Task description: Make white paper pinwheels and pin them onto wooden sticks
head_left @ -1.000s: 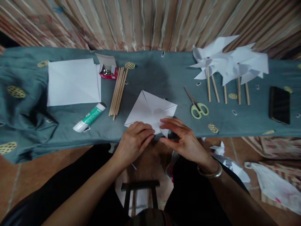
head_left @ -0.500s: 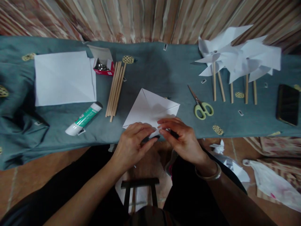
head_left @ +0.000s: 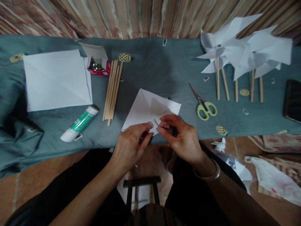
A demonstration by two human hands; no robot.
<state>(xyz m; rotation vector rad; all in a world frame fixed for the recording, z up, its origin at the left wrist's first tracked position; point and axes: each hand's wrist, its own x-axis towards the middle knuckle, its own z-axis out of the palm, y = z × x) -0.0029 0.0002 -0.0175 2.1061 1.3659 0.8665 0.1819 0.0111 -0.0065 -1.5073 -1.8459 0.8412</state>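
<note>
A square white sheet of paper (head_left: 145, 108) with diagonal crease lines lies at the table's front edge, one corner pointing away from me. My right hand (head_left: 182, 138) pinches a thin white paper strip (head_left: 156, 122) above the sheet, thumb against forefinger. At the sheet's near left side is my left hand (head_left: 131, 144), with a gap between its thumb and forefinger. Its fingertips are close to the strip, and its other fingers are partly hidden.
Left are stacked white paper (head_left: 56, 81), a glue stick (head_left: 80, 123), wooden sticks (head_left: 113, 91) and a red box (head_left: 98, 66) of small metal pieces. Right are scissors (head_left: 203, 105), several paper pinwheels (head_left: 246, 51) and a dark phone (head_left: 293, 100). A stool (head_left: 142, 182) stands below.
My hands have drawn slightly apart. The thin strip now stands up from my right fingertips, clear of my left hand. The view has shifted a little.
</note>
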